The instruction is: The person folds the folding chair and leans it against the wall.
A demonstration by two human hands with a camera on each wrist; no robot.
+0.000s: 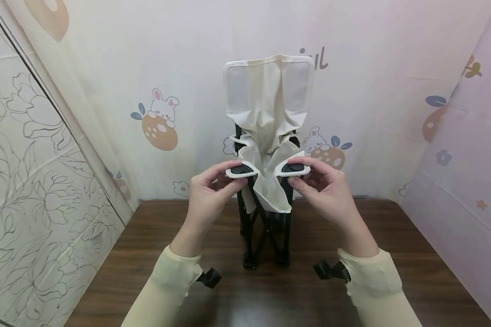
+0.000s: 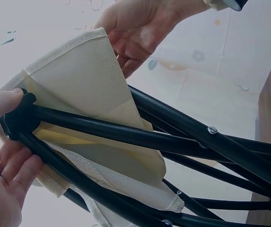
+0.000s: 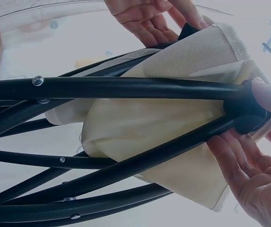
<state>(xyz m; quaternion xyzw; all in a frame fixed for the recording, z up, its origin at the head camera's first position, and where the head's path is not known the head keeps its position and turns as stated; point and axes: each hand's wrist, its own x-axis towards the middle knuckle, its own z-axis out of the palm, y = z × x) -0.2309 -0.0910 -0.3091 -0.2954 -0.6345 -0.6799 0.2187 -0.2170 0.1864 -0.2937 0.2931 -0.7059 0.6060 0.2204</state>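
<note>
A small folding chair (image 1: 270,97) stands upright on the table, partly folded, its cream fabric seat bunched between black crossed legs (image 1: 267,231). My left hand (image 1: 212,186) pinches the seat's left front corner, thumb below and fingers on top, at a black plastic corner piece (image 1: 240,169). On the other side my right hand (image 1: 325,184) pinches the matching right corner piece (image 1: 293,167). The left wrist view shows the thumb and fingers around a black joint (image 2: 21,116) where two tubes meet. A like joint (image 3: 246,106) sits in the right hand's grip in the right wrist view.
The chair's feet rest on a dark brown wooden table (image 1: 167,281). Behind it hangs a pale curtain (image 1: 196,68) printed with rabbits and strawberries. A panel with line-drawn flowers (image 1: 45,190) stands on the left. Black wrist mounts (image 1: 209,277) stick out from both cream sleeves.
</note>
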